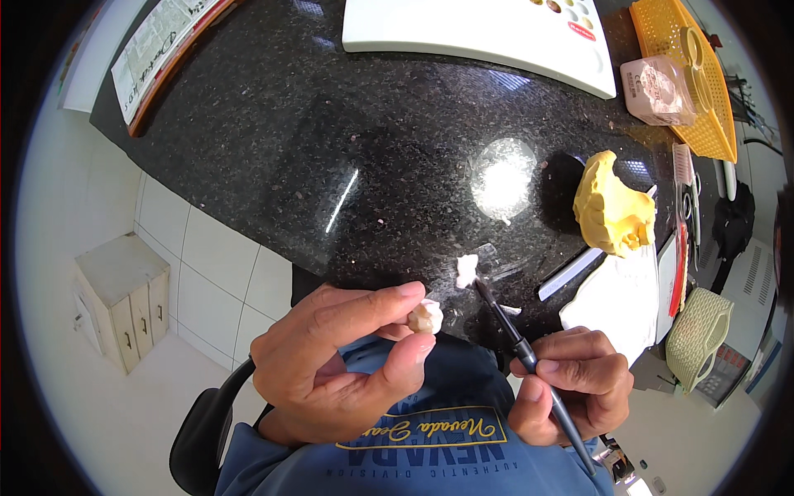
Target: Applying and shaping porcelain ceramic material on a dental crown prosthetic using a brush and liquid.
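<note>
My left hand (339, 355) pinches a small cream-white tooth-shaped piece (426, 317) between thumb and fingertips, just off the near edge of the dark counter. In my right hand (575, 384) is a slim, dark brush (518, 343), gripped like a pen and pointing away to the left. Its dark tip meets or hovers right by a small lump of white paste (467, 270) on the counter; I cannot tell whether they touch. A yellow dental cast (610, 205) stands to the right of the paste.
Beyond my hands spreads a speckled black counter (273, 149). A white palette box (480, 37) lies at the far side. To the right are a clear plastic box (657, 89), a yellow basket (715, 124), white tissue (616, 302) and a pale strip (571, 273).
</note>
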The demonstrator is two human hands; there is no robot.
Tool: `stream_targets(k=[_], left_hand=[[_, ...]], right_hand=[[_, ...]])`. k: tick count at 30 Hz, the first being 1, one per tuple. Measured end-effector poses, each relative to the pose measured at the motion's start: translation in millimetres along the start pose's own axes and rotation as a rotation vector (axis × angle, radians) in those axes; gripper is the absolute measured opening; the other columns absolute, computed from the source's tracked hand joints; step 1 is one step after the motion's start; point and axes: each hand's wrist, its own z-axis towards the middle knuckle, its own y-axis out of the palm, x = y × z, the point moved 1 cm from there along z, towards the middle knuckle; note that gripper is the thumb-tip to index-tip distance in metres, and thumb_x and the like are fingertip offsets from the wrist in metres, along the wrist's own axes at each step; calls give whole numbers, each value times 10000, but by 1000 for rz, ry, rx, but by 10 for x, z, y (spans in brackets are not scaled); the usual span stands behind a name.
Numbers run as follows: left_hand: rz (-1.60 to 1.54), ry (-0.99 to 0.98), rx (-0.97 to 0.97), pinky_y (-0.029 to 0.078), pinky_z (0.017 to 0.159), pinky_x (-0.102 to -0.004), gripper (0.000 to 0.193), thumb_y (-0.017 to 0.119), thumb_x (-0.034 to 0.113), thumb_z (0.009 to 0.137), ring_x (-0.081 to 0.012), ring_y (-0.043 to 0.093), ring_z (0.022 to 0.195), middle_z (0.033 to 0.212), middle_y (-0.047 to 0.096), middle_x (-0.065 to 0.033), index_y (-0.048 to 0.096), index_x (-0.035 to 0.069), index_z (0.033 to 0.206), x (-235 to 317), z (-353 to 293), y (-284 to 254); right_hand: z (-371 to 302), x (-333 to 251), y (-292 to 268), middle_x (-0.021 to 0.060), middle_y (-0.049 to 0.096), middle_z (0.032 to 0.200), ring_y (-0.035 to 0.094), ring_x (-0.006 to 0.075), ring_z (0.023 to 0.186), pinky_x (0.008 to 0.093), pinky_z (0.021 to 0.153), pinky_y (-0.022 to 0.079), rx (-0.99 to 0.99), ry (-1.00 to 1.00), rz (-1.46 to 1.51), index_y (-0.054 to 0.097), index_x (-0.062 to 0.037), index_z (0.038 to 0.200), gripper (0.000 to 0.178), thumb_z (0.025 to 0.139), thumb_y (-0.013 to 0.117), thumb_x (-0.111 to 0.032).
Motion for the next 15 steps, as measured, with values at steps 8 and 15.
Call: stream_targets(k=[8,15], left_hand=[[28,16,-35,525,512,-201,316,759,-20,661,-160,667,629,792,680,-146,655,-49,958,5,18,-20],[34,19,-40,510,506,-195,337,761,-43,641,-141,655,613,779,679,-130,660,-34,962,21,22,-21]], right_hand=[[10,-11,-18,125,593,641,611,184,504,264,452,506,-44,-48,32,565,13,768,224,649,755,11],[3,-26,-53,132,601,700,628,205,547,275,474,516,-15,-10,192,594,18,796,247,619,764,52]])
